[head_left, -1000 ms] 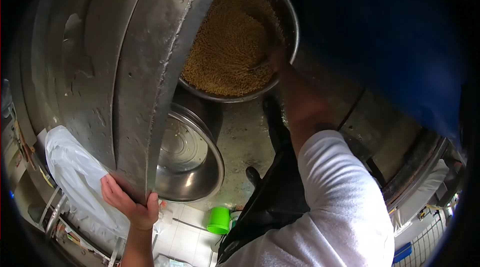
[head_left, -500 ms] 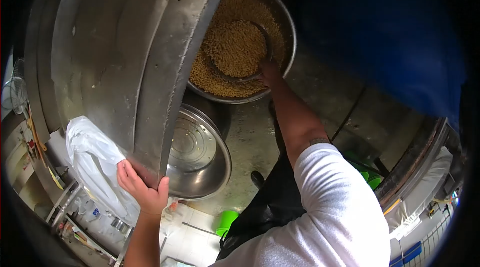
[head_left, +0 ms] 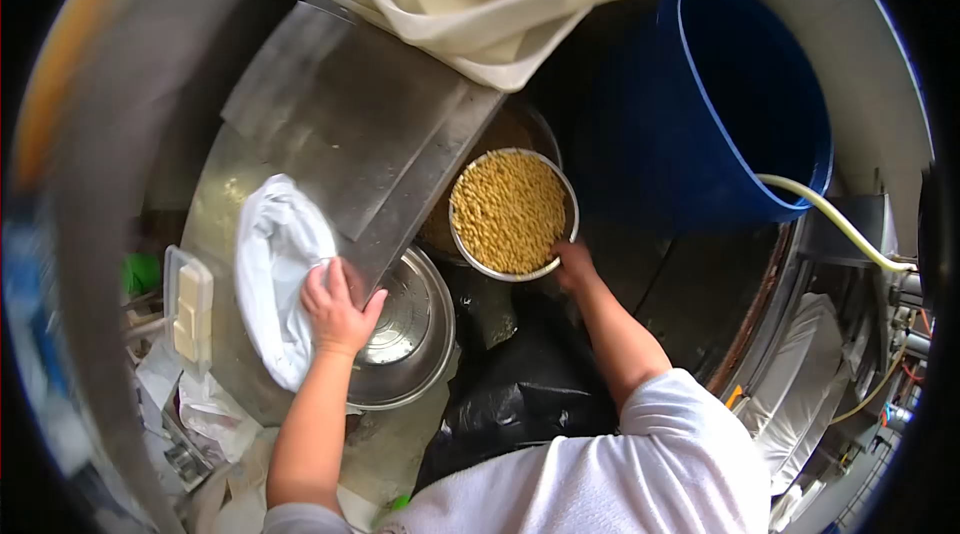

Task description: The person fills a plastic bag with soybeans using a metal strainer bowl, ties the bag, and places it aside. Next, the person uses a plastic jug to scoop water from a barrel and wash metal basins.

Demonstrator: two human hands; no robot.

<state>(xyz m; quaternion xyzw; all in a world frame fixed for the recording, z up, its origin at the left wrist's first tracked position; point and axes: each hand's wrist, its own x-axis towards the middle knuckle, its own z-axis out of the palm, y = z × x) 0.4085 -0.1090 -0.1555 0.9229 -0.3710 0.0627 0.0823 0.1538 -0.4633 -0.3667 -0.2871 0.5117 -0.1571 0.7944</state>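
Metal table (head_left: 315, 124) by left hand (head_left: 340, 314); right hand (head_left: 575, 266) holds bean-filled bowl (head_left: 503, 276).

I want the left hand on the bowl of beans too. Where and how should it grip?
Likely the left rim of the bowl, with the left hand coming from the left: the right hand holds the lower right, so this should steady the round shape. Keep fingers outside; beans fill it nearly to the rim.
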